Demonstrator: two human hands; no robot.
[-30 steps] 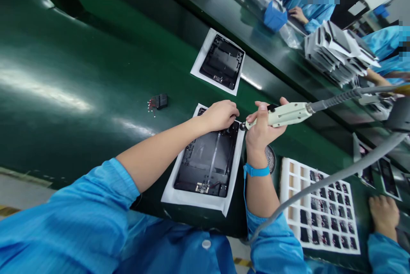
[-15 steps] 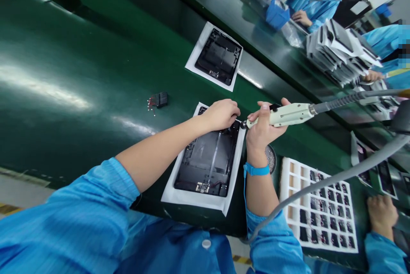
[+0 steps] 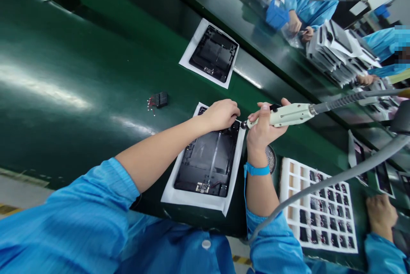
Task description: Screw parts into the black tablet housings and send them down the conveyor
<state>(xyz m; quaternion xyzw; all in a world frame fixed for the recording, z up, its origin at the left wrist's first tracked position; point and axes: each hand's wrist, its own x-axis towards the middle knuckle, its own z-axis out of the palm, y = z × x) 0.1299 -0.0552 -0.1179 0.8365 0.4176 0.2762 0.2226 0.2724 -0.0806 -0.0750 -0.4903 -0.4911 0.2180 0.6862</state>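
Observation:
In front of me lies a black tablet housing (image 3: 205, 158), opened to show its inside, on a white foam sheet (image 3: 192, 205). Over its far edge, my left hand (image 3: 222, 113) is closed with curled fingers; whatever they pinch is hidden beneath them. Wrapped round a pale electric screwdriver (image 3: 291, 114) is my right hand (image 3: 261, 131), which wears a blue wrist strap (image 3: 257, 170). The screwdriver lies nearly level, its dark tip close to the housing's far right corner and my left fingertips. Just behind my right wrist sits a round dish of small screws (image 3: 270, 158).
A second housing (image 3: 214, 54) rests farther back. Small black parts with red wires (image 3: 158, 100) lie left. A white compartment tray (image 3: 285, 205) of similar parts stands right, crossed by a grey cable (image 3: 336, 175). Co-workers' hands (image 3: 381, 212) and stacked housings (image 3: 342, 51) are beyond.
The second housing on its sheet has shifted slightly left and away. A co-worker's hands at the back have come together lower down. My hands and the screwdriver look still.

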